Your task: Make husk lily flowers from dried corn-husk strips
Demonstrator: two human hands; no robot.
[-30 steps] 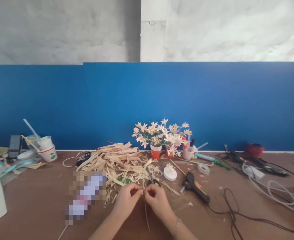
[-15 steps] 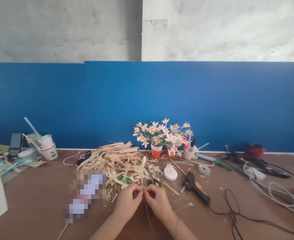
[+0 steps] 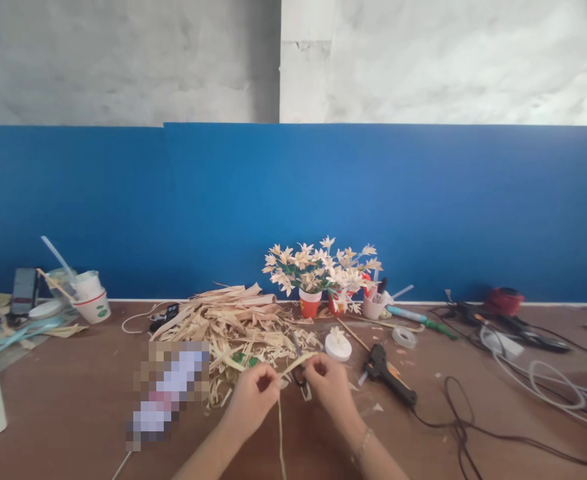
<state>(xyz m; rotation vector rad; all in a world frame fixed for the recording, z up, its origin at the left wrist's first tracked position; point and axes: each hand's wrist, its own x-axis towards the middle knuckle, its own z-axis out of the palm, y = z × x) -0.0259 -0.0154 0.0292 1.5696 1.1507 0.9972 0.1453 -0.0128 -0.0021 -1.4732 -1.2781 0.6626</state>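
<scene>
Over the near middle of the table, my left hand (image 3: 253,399) is closed in a pinch on a pale dried husk strip (image 3: 294,365). The strip runs slantwise up to my right hand (image 3: 330,388), whose fingertips pinch its other end. From the left fingertips a thin pale strand (image 3: 281,437) hangs down toward the table's front. Just beyond both hands lies a heap of dried husk strips (image 3: 233,313) with small green bits in it. Scissors (image 3: 299,373) lie beside my right hand, partly hidden by it.
Flowers (image 3: 318,263) stand in red cups (image 3: 310,305) at the back. To the right lie a glue gun (image 3: 388,377) with its cord, a tape roll (image 3: 404,337) and a white lid (image 3: 338,347). Cables (image 3: 538,380) spread at far right; a paper cup (image 3: 92,308) stands left.
My hands have moved apart, the right one further right and slightly up. The strip, upright before, now stretches between them, and the hanging strand shows more fully.
</scene>
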